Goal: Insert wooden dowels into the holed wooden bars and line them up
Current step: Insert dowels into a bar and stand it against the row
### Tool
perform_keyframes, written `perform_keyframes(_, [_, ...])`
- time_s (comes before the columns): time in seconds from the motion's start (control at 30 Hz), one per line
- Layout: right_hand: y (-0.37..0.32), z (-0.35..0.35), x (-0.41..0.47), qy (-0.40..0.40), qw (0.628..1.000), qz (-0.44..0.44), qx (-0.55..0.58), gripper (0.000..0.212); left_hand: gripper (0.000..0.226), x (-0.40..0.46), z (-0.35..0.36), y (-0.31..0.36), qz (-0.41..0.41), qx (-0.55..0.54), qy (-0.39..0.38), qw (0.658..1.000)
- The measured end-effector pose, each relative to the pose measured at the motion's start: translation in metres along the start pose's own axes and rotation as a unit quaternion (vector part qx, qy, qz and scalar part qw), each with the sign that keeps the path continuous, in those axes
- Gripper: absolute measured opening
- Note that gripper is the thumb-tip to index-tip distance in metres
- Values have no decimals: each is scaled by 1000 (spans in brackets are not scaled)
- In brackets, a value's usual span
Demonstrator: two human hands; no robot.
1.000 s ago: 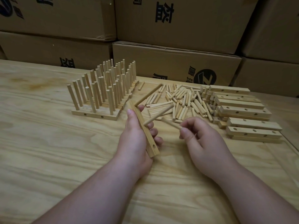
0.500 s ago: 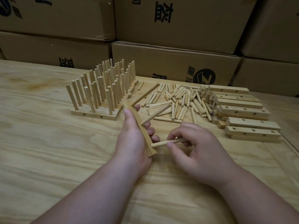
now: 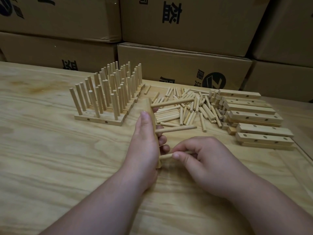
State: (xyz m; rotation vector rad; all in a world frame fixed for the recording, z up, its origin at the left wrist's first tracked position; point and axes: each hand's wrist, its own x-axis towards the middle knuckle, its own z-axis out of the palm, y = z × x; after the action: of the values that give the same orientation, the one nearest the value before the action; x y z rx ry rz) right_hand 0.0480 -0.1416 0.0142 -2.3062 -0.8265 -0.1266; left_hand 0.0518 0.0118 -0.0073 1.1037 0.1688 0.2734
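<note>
Head view, left hand (image 3: 144, 143): you clamp the holed bar (image 3: 151, 114) on edge, so its holes face sideways.
Right hand (image 3: 201, 160): you pinch the third dowel (image 3: 166, 156) at the bar's near hole.
Finished rows (image 3: 108, 99): well left, lined up.
Loose dowels (image 3: 189, 107): within reach.

Stacked cardboard boxes (image 3: 184, 68) (black print) behind table (image 3: 50, 158)

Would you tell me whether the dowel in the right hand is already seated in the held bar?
Cannot tell. The third dowel, pinched by the right hand, meets the bar in the left hand, which hides the hole.
</note>
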Motion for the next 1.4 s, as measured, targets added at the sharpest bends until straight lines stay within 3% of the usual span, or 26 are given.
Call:
perform_keyframes(0.17, [4,-3,0,-32,996,57,59,13,47,-1,-1,-5,12,28,-17,999])
perform_keyframes(0.27, [5,-5,0,-43,993,78,83,13,78,0,-3,-9,10,70,-16,997])
perform_keyframes(0.37, [6,-3,0,-33,991,93,94,17,91,1,-7,-12,14,77,-18,997])
perform_keyframes(0.43, [7,-3,1,-4,986,119,114,11,80,1,-7,-12,18,54,-14,998])
perform_keyframes(0.53, [9,-8,4,39,981,158,110,32,46,2,-4,-10,8,-12,-25,1000])
perform_keyframes(0.7, [16,-12,7,132,944,237,190,49,23,3,-1,-6,-51,-48,0,998])
perform_keyframes(0.8, [16,-7,7,175,930,250,203,47,21,3,0,-3,-74,-88,14,993])
perform_keyframes(1.0, [7,8,5,129,949,187,217,14,20,4,0,-1,-70,-145,12,987])
perform_keyframes(1.17, [4,8,4,188,942,204,187,13,26,4,-1,-3,-64,-141,-9,988])
perform_keyframes(1.3, [-13,-5,6,251,939,162,172,13,34,-1,0,-4,-65,-52,-53,995])
perform_keyframes(1.4, [-36,-18,17,251,950,112,148,14,23,-5,4,-6,-45,41,-97,993])
